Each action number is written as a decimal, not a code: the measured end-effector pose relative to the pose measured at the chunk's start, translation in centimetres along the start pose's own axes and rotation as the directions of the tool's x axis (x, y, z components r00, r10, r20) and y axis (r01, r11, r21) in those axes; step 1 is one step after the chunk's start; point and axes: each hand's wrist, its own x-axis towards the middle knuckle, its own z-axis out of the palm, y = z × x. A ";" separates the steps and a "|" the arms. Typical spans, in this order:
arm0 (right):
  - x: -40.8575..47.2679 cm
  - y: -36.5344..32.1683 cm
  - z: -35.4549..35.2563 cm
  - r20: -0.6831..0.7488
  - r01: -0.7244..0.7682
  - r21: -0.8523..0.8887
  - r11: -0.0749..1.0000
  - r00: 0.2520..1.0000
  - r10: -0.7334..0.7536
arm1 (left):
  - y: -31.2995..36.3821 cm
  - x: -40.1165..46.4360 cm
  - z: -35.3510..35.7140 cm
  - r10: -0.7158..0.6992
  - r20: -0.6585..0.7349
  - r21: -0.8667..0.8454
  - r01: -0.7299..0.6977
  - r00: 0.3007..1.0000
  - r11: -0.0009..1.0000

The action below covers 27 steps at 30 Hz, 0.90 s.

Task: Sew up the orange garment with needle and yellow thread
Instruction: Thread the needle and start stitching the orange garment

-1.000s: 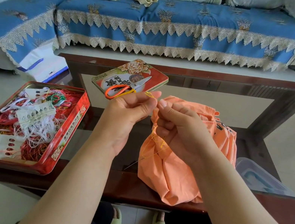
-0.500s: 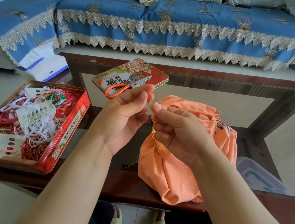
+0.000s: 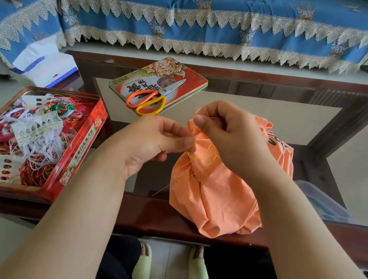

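In the head view, the crumpled orange cotton garment (image 3: 217, 194) sits bunched on the near edge of the dark wood-framed glass coffee table (image 3: 308, 237), partly draping over that edge, directly under the right hand (image 3: 230, 137) and just right of the left hand (image 3: 152, 143). The thin yellow thread (image 3: 202, 153) runs in a loose loop between the two hands, over the cloth; the left hand pinches it at thumb and forefinger, fingers curled, while the right hand, higher and slightly farther out, is curled with thumb and forefinger closed on what seems the thread's other end. A slim steel needle (image 3: 164, 188) lies slanting below the left hand, at the garment's left edge, its long axis running from lower left up toward the cloth (held by neither hand, as far as I can tell); the left hand looks nearer to it. My judgement is that the thread is being knotted or sorted, and sewing proper comes after the needle is picked up. The fabric looks soft, deeply creased, with dark print near its far edge. Left of the hands stands an open red tin (image 3: 77, 152) of tangled threads; beyond them, orange-and-yellow-handled scissors (image 3: 150, 101) rest on the tin's flowered lid (image 3: 188, 78).
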 end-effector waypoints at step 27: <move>0.0 0.5 -1.0 0.076 -0.120 0.060 0.991 0.990 0.115 | -0.5 0.4 0.9 0.175 -0.218 0.075 -0.163 0.960 0.984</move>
